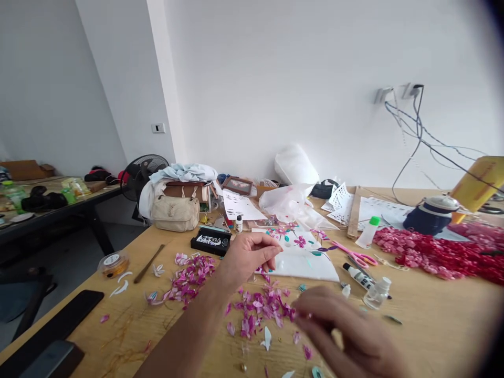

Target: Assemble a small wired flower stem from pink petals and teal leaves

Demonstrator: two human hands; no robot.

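Observation:
My left hand (252, 255) hovers over the near edge of a white padded sheet, its thumb and fingers pinched together. Whatever is between those fingertips is too small to make out. Smeared by motion, my right hand (350, 328) is at the lower right with thumb and forefinger drawn together, beside a loose pile of magenta petals (262, 310). I cannot make out anything in its fingers. The white sheet (315, 269) bears a pink flower (300, 241) and teal leaves. A second heap of magenta petals (197, 273) lies left of my left wrist.
Pink scissors (360, 258), a black-and-white tube (359, 276), a clear bottle (378, 294) and a green-capped bottle (368, 233) stand or lie right. Red and pink petal strands (425, 252) are beyond. A black box (208, 241), beige bag (175, 212) and thin stick (149, 264) are left.

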